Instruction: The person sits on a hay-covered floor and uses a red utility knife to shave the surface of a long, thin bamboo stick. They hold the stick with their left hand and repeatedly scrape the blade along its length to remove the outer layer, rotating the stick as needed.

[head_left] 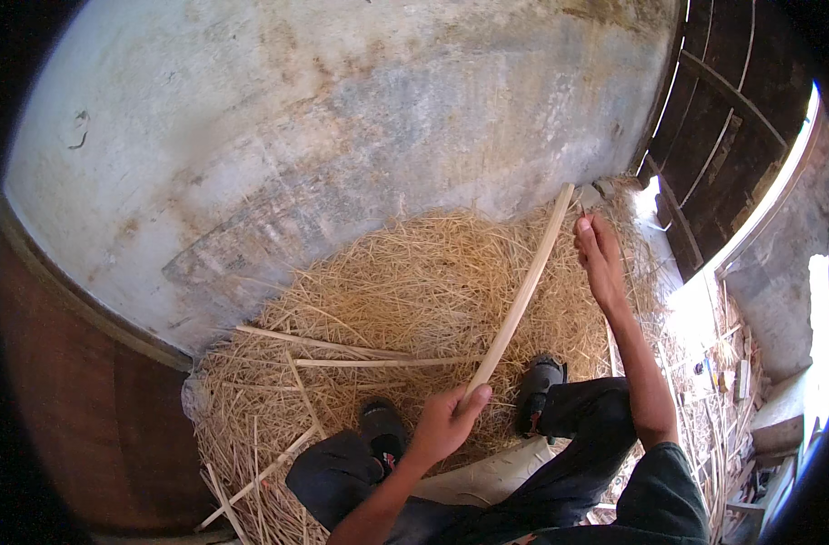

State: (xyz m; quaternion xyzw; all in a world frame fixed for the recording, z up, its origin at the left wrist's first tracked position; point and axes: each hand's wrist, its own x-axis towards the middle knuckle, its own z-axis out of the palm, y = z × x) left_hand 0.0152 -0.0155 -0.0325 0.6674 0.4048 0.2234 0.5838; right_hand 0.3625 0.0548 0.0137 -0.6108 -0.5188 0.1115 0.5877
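My left hand point(444, 425) is wrapped round the lower end of a long, pale bamboo strip point(525, 292). The strip slants up and away to the right, its far end near the foot of the wall. Close to that far end is my right hand point(600, 252), closed with the thumb pressed against the fingers. A thin, dark tip shows just above the right fingers, too small to name. Beneath both hands spreads a thick heap of straw-like shavings point(405, 282).
Several loose strips point(360, 362) lie on the shavings to the left. My shoes point(382, 425) rest among them. A stained pale wall point(369, 136) rises ahead, with a dark plank door point(723, 136) at the right. A brown panel point(78, 391) stands at the left.
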